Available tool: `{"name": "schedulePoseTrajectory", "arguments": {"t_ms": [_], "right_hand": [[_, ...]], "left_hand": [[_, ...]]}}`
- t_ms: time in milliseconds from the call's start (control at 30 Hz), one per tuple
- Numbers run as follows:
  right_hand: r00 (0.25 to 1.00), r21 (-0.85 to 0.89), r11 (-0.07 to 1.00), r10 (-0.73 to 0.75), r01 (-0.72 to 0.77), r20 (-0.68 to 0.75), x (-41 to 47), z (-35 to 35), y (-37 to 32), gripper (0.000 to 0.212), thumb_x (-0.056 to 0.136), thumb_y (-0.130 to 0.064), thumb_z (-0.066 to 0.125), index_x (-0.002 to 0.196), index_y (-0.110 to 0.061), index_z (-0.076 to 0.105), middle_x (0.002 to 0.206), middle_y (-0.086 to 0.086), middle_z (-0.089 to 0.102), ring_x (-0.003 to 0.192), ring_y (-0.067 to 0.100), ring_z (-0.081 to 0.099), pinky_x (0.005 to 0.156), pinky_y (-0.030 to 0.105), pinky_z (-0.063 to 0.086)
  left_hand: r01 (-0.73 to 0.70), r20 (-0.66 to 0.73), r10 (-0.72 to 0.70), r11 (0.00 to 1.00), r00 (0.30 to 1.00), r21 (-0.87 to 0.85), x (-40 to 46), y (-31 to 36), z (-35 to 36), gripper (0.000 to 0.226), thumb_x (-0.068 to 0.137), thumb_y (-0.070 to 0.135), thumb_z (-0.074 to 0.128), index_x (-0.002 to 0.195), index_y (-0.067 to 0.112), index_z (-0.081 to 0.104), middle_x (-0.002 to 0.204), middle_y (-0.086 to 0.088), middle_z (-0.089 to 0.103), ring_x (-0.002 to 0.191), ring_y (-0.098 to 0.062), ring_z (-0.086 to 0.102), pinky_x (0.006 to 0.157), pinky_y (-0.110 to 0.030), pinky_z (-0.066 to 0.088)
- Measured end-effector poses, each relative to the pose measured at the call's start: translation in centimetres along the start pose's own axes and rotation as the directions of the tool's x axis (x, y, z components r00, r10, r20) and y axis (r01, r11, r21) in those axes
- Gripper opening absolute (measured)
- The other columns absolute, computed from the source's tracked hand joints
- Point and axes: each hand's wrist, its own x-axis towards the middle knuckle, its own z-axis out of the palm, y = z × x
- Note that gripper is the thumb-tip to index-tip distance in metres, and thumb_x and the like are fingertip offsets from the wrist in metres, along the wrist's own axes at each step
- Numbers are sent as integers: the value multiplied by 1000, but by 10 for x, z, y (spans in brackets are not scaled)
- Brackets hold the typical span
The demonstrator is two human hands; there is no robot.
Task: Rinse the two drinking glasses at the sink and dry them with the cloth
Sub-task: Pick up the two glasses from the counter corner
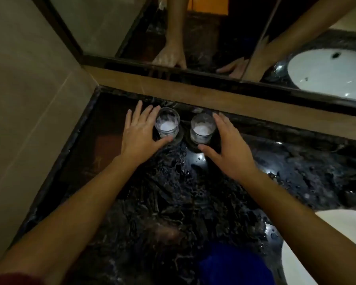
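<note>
Two clear drinking glasses stand upright side by side on dark round coasters at the back of a black marble counter [173, 192]. My left hand [140, 132] lies spread just left of the left glass [167, 125], fingers straight and thumb below its base. Just right of the right glass [202, 128] is my right hand [228, 145], also spread, with the thumb reaching under the glass. Neither hand grips a glass. A blue cloth [232, 262] lies on the counter near the front edge.
The white sink basin [308, 249] shows at the lower right corner. A mirror [214, 38] runs along the back wall above a brown ledge and reflects my hands and the basin. A beige tiled wall [29, 99] closes the left side.
</note>
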Motion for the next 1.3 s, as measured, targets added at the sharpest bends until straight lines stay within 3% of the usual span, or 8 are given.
{"name": "schedulePoseTrajectory", "arguments": {"t_ms": [100, 333, 567, 700, 800, 900, 1133, 1300], "right_hand": [[999, 64, 998, 25, -22, -41, 16, 9, 4, 94, 91, -60, 64, 162, -25, 13, 167, 3, 26, 152, 26, 28, 116, 47, 39], [994, -42, 997, 65, -69, -86, 39, 22, 4, 92, 86, -52, 75, 159, -24, 26, 152, 9, 41, 136, 31, 45, 96, 43, 53], [989, -37, 996, 80, -85, -127, 49, 29, 8, 85, 81, -49, 80, 150, -21, 40, 141, 7, 49, 124, 27, 56, 82, 39, 55], [987, -25, 995, 91, -95, -132, 41, 25, 9, 81, 78, -54, 79, 145, -24, 44, 133, 4, 53, 113, 25, 62, 76, 36, 56], [985, 55, 995, 91, -84, -147, 28, 13, 6, 82, 76, -58, 80, 143, -24, 47, 132, 0, 54, 110, 19, 64, 79, 37, 57], [975, 123, 989, 101, -78, -198, 12, -9, 3, 83, 74, -54, 83, 142, -20, 49, 135, 0, 54, 115, 14, 60, 84, 31, 54], [949, 202, 979, 97, -37, -300, -40, -67, 1, 79, 71, -51, 84, 133, -17, 49, 124, -5, 48, 104, 0, 49, 79, 7, 40], [939, 160, 987, 84, -31, -335, -122, -122, 2, 80, 68, -49, 85, 134, -19, 50, 123, -10, 46, 105, -5, 46, 84, 4, 39]], "left_hand": [[12, -12, -12, 999, 1000, -49, 11, 1, 7, 100, 81, 74, 64, 154, 11, 38, 157, -10, 46, 156, -32, 19, 126, -55, 13], [40, -42, -42, 997, 998, -59, 24, 11, 13, 101, 73, 71, 72, 150, 12, 44, 134, -13, 62, 141, -35, 43, 122, -56, 22], [71, -30, -77, 982, 997, -173, 37, 17, 17, 83, 69, 55, 84, 129, 6, 53, 129, -12, 62, 148, -33, 33, 125, -52, 12], [88, -63, -109, 959, 992, -268, 27, 23, 19, 77, 70, 49, 85, 125, 4, 56, 124, -16, 63, 140, -37, 43, 124, -55, 20], [122, -129, -184, 914, 974, -386, 11, 32, 11, 74, 69, 45, 87, 123, 6, 56, 118, -11, 63, 121, -33, 54, 106, -50, 45], [155, -113, -233, 868, 966, -472, -1, 45, -7, 80, 72, 45, 88, 134, 11, 50, 125, -6, 61, 116, -23, 57, 89, -31, 45], [51, -98, -125, 831, 987, -553, -21, 81, -55, 89, 72, 40, 91, 143, 11, 46, 133, -9, 57, 117, -19, 59, 96, -27, 48], [-93, -109, 39, 835, 993, -542, -55, 138, -99, 95, 66, 47, 93, 143, 14, 49, 124, -5, 60, 112, -17, 61, 99, -32, 51]]}}
